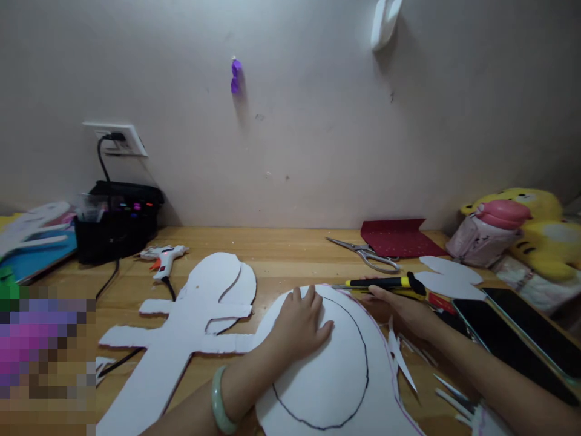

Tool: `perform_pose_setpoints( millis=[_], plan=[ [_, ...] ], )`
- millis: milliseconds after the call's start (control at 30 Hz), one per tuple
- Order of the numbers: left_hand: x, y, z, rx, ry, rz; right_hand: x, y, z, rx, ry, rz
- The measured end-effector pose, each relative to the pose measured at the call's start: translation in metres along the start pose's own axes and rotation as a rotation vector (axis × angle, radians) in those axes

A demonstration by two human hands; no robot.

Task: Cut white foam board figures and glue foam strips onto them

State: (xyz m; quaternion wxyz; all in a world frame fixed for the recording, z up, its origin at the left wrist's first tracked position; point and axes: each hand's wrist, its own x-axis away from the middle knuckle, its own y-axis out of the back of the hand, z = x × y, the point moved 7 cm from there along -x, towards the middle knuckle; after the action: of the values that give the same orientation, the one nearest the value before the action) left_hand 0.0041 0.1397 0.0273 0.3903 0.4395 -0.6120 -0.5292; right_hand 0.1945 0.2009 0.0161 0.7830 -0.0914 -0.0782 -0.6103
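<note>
My left hand [305,321], with a pale green bangle on its wrist, lies spread on a white foam board sheet [327,387] marked with a black circle and a purple outline. In my right hand [403,309] is a yellow and black utility knife [384,283]. Its blade points left and meets the sheet's far edge near the purple line. To the left lies a white cut-out shape [175,339] with rounded top and side arms. Thin white offcuts [402,357] are scattered under my right forearm.
Scissors [367,251] and a dark red folded sheet [399,237] lie toward the wall. A glue gun [167,259] stands left, its cord trailing over the table. Two phones [508,345], a pink-lidded bottle [488,233] and a yellow plush toy [544,236] are right.
</note>
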Motion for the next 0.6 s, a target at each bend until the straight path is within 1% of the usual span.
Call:
perform_pose_setpoints(
  millis=[67,200,467,533,600],
  plan=[
    [0.000,0.000,0.000,-0.002,0.002,0.001,0.002,0.003,0.001,-0.002,-0.012,-0.032],
    [0.001,0.001,0.000,-0.006,0.003,0.001,0.005,0.002,-0.001,-0.045,-0.055,-0.038],
    [-0.001,0.001,0.000,-0.019,0.001,-0.003,0.014,0.005,-0.018,-0.109,-0.155,-0.060],
    [-0.001,0.000,-0.001,-0.021,-0.001,-0.004,0.018,0.003,-0.021,-0.149,-0.188,-0.010],
    [-0.001,0.000,-0.001,-0.022,-0.003,-0.005,0.021,-0.004,-0.024,-0.201,-0.223,0.094]
  ],
)
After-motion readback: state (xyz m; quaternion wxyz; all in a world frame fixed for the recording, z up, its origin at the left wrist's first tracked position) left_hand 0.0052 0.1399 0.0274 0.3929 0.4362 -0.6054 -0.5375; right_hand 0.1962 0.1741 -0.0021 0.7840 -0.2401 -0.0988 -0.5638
